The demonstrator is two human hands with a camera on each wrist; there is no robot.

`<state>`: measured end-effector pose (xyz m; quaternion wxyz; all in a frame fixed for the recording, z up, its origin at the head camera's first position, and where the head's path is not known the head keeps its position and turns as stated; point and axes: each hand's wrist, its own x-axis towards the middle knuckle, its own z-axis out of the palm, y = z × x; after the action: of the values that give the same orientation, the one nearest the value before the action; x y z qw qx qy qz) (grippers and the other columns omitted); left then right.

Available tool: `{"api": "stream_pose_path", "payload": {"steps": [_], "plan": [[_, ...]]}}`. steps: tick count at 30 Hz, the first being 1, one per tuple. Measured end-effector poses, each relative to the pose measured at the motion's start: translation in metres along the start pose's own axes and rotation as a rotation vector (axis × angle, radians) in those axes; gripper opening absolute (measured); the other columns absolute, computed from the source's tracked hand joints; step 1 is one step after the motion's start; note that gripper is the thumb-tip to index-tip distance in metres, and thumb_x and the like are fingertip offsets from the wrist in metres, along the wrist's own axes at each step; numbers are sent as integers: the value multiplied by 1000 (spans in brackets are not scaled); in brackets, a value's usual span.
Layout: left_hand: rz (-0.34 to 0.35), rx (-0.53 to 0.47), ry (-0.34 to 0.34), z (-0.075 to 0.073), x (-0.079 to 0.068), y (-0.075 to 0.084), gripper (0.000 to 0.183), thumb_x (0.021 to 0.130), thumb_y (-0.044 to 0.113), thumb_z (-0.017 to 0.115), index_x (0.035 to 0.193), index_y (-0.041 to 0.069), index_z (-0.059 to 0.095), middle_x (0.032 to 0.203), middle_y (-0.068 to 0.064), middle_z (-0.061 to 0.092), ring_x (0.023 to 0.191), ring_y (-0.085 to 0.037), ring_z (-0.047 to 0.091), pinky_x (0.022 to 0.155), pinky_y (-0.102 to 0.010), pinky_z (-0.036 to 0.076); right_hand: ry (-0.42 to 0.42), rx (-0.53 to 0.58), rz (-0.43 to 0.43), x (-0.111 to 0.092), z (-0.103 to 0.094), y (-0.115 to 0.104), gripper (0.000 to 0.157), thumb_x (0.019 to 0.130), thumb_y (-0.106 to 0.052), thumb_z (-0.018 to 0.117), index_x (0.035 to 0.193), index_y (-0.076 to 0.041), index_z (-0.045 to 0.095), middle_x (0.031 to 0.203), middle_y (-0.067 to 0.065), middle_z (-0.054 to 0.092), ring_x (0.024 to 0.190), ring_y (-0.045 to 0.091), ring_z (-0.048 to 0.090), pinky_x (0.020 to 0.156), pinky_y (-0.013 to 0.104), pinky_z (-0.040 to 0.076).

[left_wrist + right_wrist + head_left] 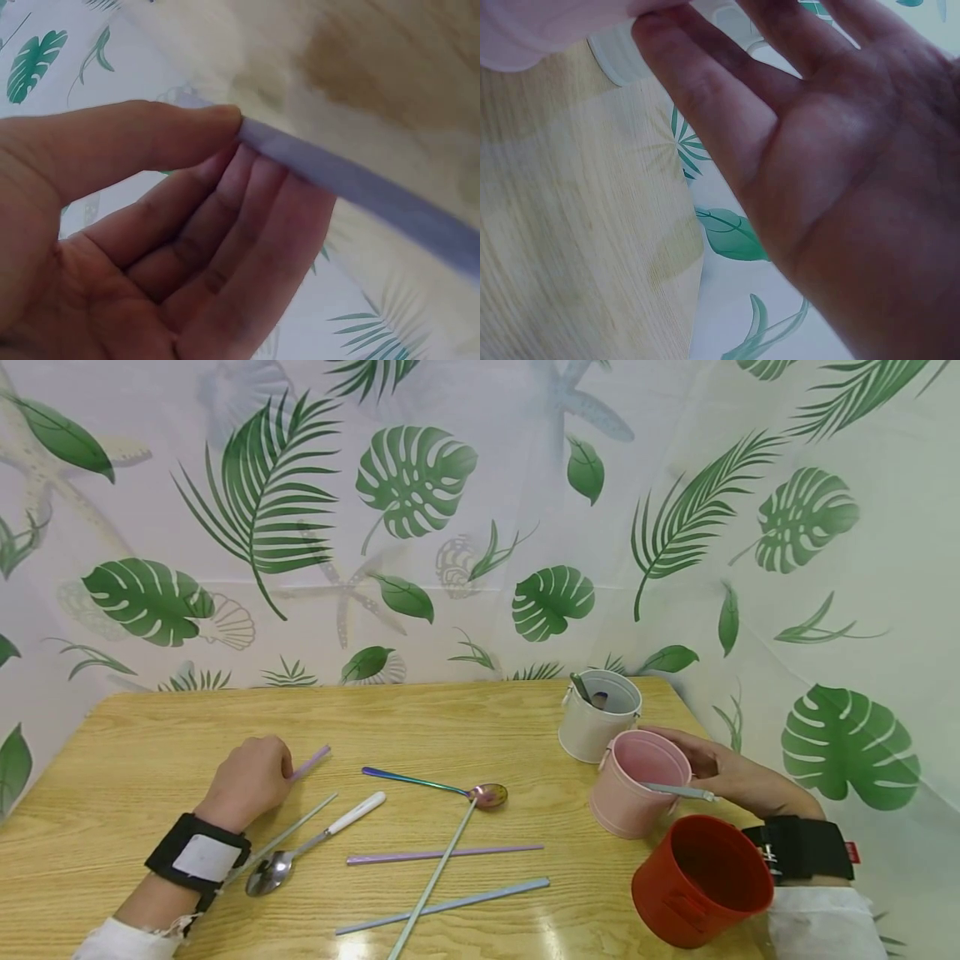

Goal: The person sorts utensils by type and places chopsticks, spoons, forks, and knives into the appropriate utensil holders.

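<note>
Partly covered, lilac chopstick [311, 762] pinched by left hand [251, 778]; right hand [746, 781] spread against pink bucket [628, 803], some fingertips hidden.

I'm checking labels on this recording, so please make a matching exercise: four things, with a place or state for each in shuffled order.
1. Left hand
2. Right hand
3. White bucket
4. Red bucket

A. touches the pink bucket
B. bucket nearest the head camera
C. pinches a purple stick
D. bucket farthest from that camera

Pairs: 1-C, 2-A, 3-D, 4-B
</note>
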<state>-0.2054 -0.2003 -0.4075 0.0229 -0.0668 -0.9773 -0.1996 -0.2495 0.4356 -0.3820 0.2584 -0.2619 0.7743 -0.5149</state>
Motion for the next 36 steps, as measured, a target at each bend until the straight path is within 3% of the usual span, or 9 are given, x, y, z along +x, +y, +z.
{"api": "stream_pose_path", "payload": {"steps": [7,17,25,29,36], "plan": [[9,-20,57,-8,-2,7,2,81,-6,74,83,-7,74,78,-17,70,65,-28,65,59,-47,56,1,3,-1,0,-1,1,74,100,3,56,164,-12,23,162,3,41,140,8,47,105,28,48],[47,-20,126,-23,-4,29,3,81,-5,75,83,-3,73,73,-9,67,61,-22,59,55,-41,52,6,8,14,0,0,0,76,99,1,58,164,-15,24,163,6,39,141,9,46,105,30,49],[87,-47,230,-42,-9,61,3,85,-3,74,88,-4,73,72,-9,65,61,-21,57,53,-37,48,9,-4,7,0,0,3,76,98,0,58,165,-14,24,163,5,38,141,8,46,105,30,48],[125,-70,295,-53,-12,85,3,86,-3,74,90,-3,74,73,-8,66,62,-22,58,56,-39,50,13,-12,-2,-2,0,3,75,98,1,58,164,-13,24,162,3,40,139,7,47,105,29,49],[258,-171,379,-68,-20,133,8,86,-5,76,92,1,74,79,-8,67,71,-22,62,64,-39,55,-5,41,-23,1,1,7,75,98,4,56,164,-12,24,162,8,40,141,13,46,107,33,48]]}}
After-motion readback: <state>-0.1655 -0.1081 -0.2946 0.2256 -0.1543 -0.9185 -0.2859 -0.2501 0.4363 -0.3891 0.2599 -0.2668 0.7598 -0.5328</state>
